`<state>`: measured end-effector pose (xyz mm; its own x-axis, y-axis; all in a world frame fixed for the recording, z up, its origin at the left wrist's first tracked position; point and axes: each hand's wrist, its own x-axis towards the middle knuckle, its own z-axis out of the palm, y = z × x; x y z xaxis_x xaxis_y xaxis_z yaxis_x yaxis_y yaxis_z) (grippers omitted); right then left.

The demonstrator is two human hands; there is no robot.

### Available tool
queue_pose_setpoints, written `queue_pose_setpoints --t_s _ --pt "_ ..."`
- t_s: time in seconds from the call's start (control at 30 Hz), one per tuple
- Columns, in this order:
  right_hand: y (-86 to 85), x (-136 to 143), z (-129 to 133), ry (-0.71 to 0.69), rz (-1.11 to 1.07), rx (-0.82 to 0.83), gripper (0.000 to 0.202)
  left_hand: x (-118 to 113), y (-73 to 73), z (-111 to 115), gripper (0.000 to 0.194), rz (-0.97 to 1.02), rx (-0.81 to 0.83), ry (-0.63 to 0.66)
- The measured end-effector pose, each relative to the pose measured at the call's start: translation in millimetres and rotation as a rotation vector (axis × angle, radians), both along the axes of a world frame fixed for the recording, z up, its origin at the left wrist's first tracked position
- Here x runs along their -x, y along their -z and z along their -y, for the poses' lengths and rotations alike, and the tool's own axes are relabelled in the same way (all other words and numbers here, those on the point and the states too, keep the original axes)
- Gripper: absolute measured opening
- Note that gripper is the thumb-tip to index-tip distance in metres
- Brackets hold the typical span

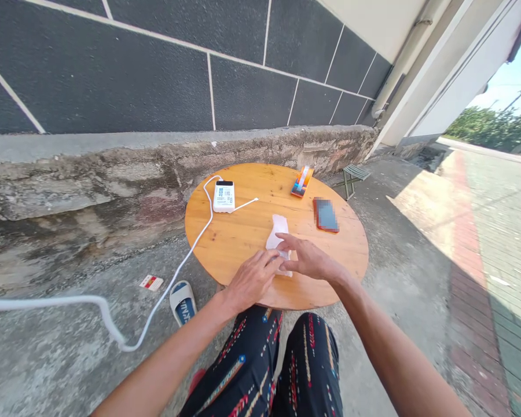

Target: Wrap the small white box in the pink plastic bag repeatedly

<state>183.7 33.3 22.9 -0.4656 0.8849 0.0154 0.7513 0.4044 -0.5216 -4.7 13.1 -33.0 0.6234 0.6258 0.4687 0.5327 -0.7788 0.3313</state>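
Observation:
A white, crinkled sheet of tissue paper (279, 225) lies lengthwise on the round wooden table (243, 243), near its front edge. My left hand (252, 279) comes in from the left, its fingers close together and bent onto the tissue's left side. Over the right side reaches my right hand (307, 256), with a gap between its forefinger and thumb and the tips at the paper. The fingertips of both hands nearly meet above the tissue's middle and partly cover it.
On the table are a white power bank (224, 197) with a white cable (195, 243), an orange packet (303, 182) and a phone (326, 215). A slipper (183, 302) and a card box (151, 282) lie on the ground. Behind stands a folding stool (351, 175) near the wall (156, 75).

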Motion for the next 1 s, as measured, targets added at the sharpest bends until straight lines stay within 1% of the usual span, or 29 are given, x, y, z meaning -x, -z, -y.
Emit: queue_pose_setpoints --t_s 0.13,0.23,0.33,0.47,0.63,0.73,0.8,0.9,1.0 --pt "-2.5 -2 -3 0.02 -0.086 0.073 0.068 -2 -4.5 -4 0.041 0.057 0.073 0.017" --pt "-3.3 -4 -6 0.028 -0.139 0.122 0.067 -3 -12.0 -7 0.042 0.107 0.149 0.03" --pt "-1.9 -8 -13 -0.002 -0.221 0.2 0.068 -4 -21.4 -11 0.043 0.13 0.229 0.034" --pt "1.0 -13 -24 -0.034 -0.287 0.253 0.072 -4 -34.6 -22 0.044 0.12 0.345 0.041" --pt "4.0 -19 -34 -0.049 -0.338 0.306 0.069 -6 -46.2 -41 0.035 0.06 0.422 0.059" --pt "6.7 -22 -38 -0.07 -0.39 0.358 0.069 -7 -47.8 -46 0.036 0.045 0.428 0.071" --pt "8.6 -23 -38 -0.093 -0.414 0.369 0.067 -7 -46.7 -44 0.038 0.051 0.421 0.068" --pt "10.1 -23 -33 -0.135 -0.418 0.33 0.064 -6 -41.2 -32 0.039 0.065 0.388 0.045" --pt "9.8 -21 -23 -0.144 -0.373 0.233 0.061 -6 -31.3 -16 0.038 0.071 0.311 0.004"
